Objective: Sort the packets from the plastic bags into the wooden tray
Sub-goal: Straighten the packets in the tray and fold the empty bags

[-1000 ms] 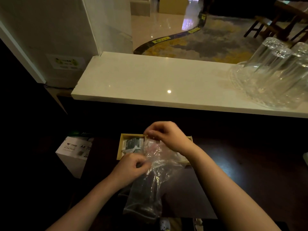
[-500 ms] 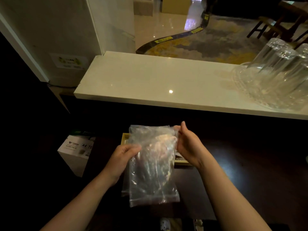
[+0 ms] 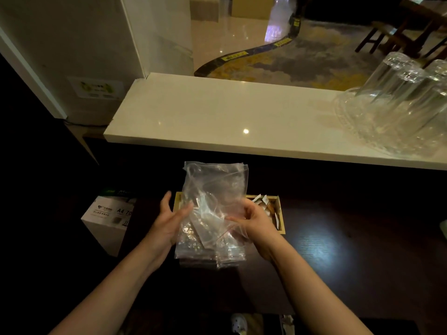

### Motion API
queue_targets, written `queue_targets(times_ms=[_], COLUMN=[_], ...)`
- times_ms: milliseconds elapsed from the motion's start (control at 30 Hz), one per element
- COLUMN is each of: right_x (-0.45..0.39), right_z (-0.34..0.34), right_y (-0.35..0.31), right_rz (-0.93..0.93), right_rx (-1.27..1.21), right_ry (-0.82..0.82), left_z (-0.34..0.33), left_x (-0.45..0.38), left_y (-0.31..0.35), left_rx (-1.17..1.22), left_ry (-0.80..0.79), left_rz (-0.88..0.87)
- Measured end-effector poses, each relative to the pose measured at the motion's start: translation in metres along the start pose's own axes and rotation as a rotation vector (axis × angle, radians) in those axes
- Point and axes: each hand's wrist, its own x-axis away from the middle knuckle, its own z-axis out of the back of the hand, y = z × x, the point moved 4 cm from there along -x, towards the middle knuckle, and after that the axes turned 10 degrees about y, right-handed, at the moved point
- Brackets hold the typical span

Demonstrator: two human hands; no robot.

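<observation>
- The clear, crinkled plastic bags (image 3: 212, 213) are held upright as a loose bundle between both hands, in front of and partly hiding the shallow light-wood tray (image 3: 280, 213) on the dark table.
- Whether any packets remain inside the bags cannot be told; the film looks mostly flat and see-through, with glints low on the left side.
- The left hand (image 3: 171, 221) lies against the bundle's left edge with fingers fairly straight, pressing rather than clasping.
- The right hand (image 3: 254, 221) has its fingers curled into the film at the right edge, gripping it.
- Small pale and brown paper packets (image 3: 262, 204) lie in the tray's right-hand part; the left part is hidden behind the plastic.
- The step in hand looks like checking or squaring up the emptied bags. To do it well, I would keep the bundle low, feel along each bag for a stray packet, and set the bags aside clear of the tray.
- The film is slippery and limp, so a one-sided grip may let sheets slide out.
- A white box of A4 paper (image 3: 108, 221) stands left of the tray; upturned clear drinking glasses (image 3: 399, 100) sit on the pale stone counter (image 3: 217, 117) beyond.
</observation>
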Motion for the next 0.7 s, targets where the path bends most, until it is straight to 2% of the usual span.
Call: queue_targets(times_ms=[67, 167, 467, 533, 600, 700], right_x=[0.000, 0.001, 0.004, -0.002, -0.008, -0.009], right_z=[0.001, 0.001, 0.005, 0.011, 0.019, 0.019], right_y=[-0.002, -0.002, -0.004, 0.001, 0.004, -0.001], right_rz=[0.051, 0.082, 0.057, 0.123, 0.261, 0.533], right_rx=[-0.024, -0.110, -0.283, -0.150, 0.107, 0.402], right_ry=[-0.011, -0.086, -0.211, -0.144, -0.035, 0.040], left_z=[-0.003, -0.002, 0.002, 0.001, 0.002, 0.001], left_x=[0.004, 0.006, 0.003, 0.003, 0.001, 0.004], left_y=[-0.005, -0.005, -0.013, -0.016, -0.020, -0.022], left_rx=[-0.087, -0.171, 0.167, 0.204, 0.185, 0.026], left_ry=[-0.022, 0.034, 0.004, -0.005, -0.049, -0.180], left_rz=[0.045, 0.018, 0.212, 0.250, 0.305, 0.378])
